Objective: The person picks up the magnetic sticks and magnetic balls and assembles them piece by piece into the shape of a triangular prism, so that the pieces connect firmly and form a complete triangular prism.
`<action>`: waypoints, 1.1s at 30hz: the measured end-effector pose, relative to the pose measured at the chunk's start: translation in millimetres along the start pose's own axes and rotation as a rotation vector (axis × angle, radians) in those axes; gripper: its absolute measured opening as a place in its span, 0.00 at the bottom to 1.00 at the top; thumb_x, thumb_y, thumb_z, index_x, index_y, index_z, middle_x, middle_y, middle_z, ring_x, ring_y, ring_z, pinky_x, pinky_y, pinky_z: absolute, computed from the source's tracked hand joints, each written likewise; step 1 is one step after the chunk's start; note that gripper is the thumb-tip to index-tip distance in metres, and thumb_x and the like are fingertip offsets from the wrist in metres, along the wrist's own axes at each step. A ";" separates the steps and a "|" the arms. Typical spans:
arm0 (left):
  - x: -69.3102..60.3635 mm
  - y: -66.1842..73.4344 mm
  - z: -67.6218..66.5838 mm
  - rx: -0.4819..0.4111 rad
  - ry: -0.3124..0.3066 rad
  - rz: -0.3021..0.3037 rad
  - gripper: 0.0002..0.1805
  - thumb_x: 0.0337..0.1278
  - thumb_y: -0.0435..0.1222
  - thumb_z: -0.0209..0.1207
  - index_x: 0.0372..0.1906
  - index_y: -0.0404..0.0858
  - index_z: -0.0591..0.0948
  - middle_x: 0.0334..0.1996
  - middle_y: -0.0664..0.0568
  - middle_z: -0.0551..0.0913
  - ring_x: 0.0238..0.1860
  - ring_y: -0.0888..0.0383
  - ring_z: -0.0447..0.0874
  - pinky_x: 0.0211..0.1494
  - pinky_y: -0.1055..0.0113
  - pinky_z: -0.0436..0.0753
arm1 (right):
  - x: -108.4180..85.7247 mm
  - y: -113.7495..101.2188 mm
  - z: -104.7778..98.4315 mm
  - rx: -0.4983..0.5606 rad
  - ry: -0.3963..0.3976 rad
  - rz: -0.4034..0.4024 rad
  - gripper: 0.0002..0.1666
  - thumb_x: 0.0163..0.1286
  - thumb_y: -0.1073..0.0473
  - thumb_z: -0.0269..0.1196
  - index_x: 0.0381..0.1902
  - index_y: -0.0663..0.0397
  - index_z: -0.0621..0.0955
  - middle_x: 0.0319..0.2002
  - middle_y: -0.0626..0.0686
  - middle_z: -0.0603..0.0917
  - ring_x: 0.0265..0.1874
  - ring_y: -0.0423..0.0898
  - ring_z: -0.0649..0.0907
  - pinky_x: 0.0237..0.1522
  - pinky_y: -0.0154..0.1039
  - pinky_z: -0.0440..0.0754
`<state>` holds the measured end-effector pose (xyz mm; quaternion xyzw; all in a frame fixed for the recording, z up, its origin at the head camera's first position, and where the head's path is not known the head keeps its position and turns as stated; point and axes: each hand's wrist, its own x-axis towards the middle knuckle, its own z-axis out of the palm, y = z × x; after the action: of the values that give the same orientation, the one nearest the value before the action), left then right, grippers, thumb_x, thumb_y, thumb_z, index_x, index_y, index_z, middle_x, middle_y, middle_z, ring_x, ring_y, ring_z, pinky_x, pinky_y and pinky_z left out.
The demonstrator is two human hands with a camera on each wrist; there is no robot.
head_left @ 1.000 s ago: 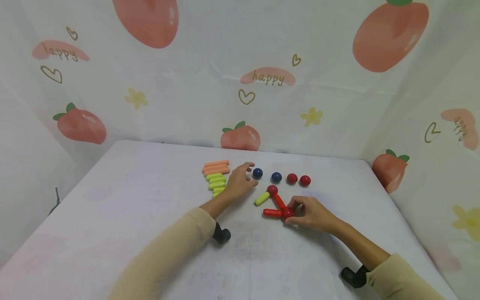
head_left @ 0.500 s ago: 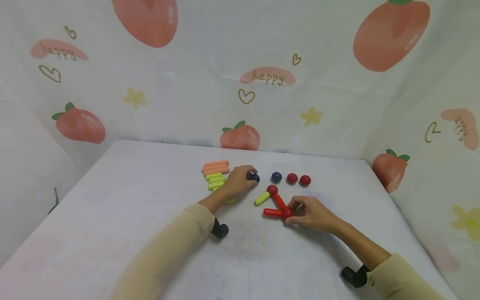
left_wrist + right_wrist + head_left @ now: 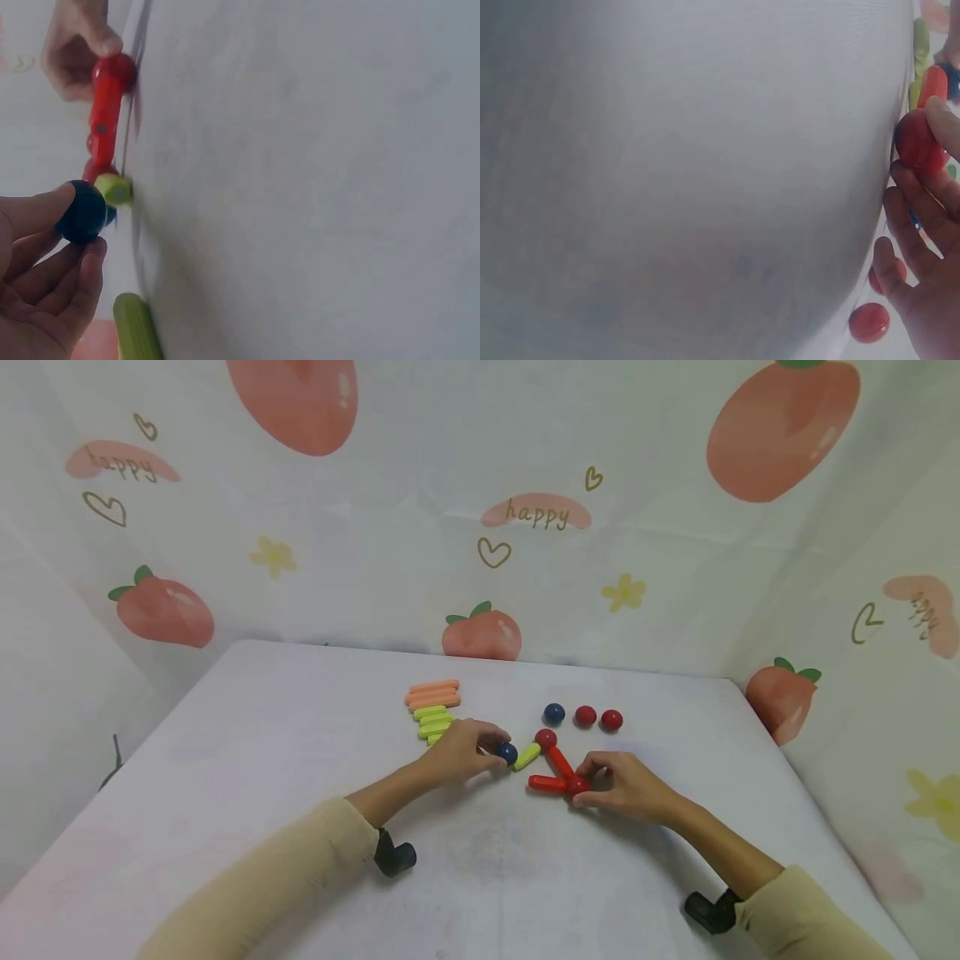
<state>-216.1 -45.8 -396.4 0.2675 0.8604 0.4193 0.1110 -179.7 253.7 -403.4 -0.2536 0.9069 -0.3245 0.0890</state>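
Note:
In the head view my left hand (image 3: pixel 459 755) pinches a dark blue ball (image 3: pixel 507 753) between thumb and fingers, close to the free end of a yellow-green stick (image 3: pixel 528 756). Whether ball and stick touch is unclear. That stick's other end meets a red ball (image 3: pixel 546 739). From this ball a red stick (image 3: pixel 559 762) runs to a second red ball, where another red stick (image 3: pixel 547 784) joins and points left. My right hand (image 3: pixel 624 785) holds that second red ball (image 3: pixel 921 142) between thumb and fingers, as the right wrist view shows.
Left of centre lie salmon-orange sticks (image 3: pixel 433 695) and a row of yellow-green sticks (image 3: pixel 432 722), partly hidden by my left hand. Behind the joined pieces, a blue ball (image 3: pixel 554 714) and two red balls (image 3: pixel 586 717) stand in a row. A printed cloth hangs behind the white table (image 3: pixel 300 735).
My left hand took hold of the leftmost blue ball and brought it nearer, beside the yellow-green stick's end. The right hand and the red pieces stayed nearly still.

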 end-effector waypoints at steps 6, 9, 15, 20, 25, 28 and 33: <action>-15.2 3.1 10.4 -0.008 -0.044 0.013 0.20 0.56 0.33 0.70 0.54 0.34 0.83 0.42 0.51 0.88 0.42 0.60 0.84 0.50 0.67 0.83 | 0.0 0.7 0.5 -0.002 0.001 -0.008 0.16 0.58 0.51 0.75 0.41 0.52 0.84 0.35 0.42 0.85 0.36 0.43 0.80 0.42 0.37 0.83; -16.5 3.0 14.8 -0.008 -0.040 0.028 0.18 0.57 0.33 0.69 0.53 0.34 0.84 0.42 0.50 0.87 0.42 0.60 0.85 0.50 0.69 0.83 | 0.8 0.6 2.5 -0.003 0.006 -0.016 0.16 0.58 0.51 0.75 0.41 0.51 0.84 0.35 0.42 0.85 0.36 0.43 0.81 0.43 0.37 0.83; -16.9 3.4 16.2 -0.011 -0.024 0.039 0.16 0.57 0.32 0.69 0.51 0.36 0.85 0.41 0.52 0.87 0.41 0.61 0.84 0.48 0.70 0.83 | 3.8 -1.1 4.4 -0.023 0.007 -0.034 0.17 0.58 0.50 0.75 0.40 0.50 0.83 0.35 0.41 0.85 0.36 0.40 0.81 0.44 0.38 0.83; -16.8 2.7 16.0 -0.021 -0.031 0.049 0.17 0.55 0.34 0.71 0.50 0.38 0.85 0.39 0.54 0.86 0.39 0.61 0.83 0.45 0.71 0.83 | 9.7 -3.1 2.3 -0.021 0.009 0.001 0.17 0.61 0.48 0.73 0.41 0.51 0.83 0.35 0.41 0.84 0.36 0.40 0.81 0.44 0.38 0.83; -17.1 1.2 16.4 -0.016 -0.015 0.062 0.16 0.55 0.32 0.70 0.49 0.38 0.84 0.39 0.53 0.86 0.38 0.61 0.83 0.45 0.71 0.83 | 28.6 -7.9 -1.3 0.035 0.034 0.056 0.24 0.68 0.49 0.66 0.56 0.57 0.80 0.42 0.49 0.85 0.41 0.45 0.83 0.43 0.39 0.84; -16.9 0.9 16.9 -0.013 -0.016 0.060 0.15 0.55 0.33 0.70 0.49 0.38 0.84 0.39 0.53 0.86 0.38 0.61 0.83 0.45 0.71 0.83 | 43.3 -11.9 -2.2 0.039 0.037 0.097 0.30 0.68 0.51 0.66 0.64 0.58 0.76 0.48 0.56 0.84 0.44 0.49 0.83 0.42 0.41 0.85; -15.6 1.2 17.8 -0.016 -0.028 0.060 0.14 0.56 0.33 0.70 0.48 0.38 0.84 0.38 0.54 0.86 0.37 0.63 0.83 0.44 0.72 0.83 | 63.4 -18.0 0.5 -0.015 0.005 0.142 0.29 0.69 0.51 0.65 0.63 0.59 0.76 0.44 0.56 0.84 0.41 0.49 0.81 0.38 0.39 0.85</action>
<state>-195.2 -42.0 -407.2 0.2983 0.8470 0.4254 0.1126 -226.6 208.7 -392.2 -0.1886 0.9252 -0.3114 0.1075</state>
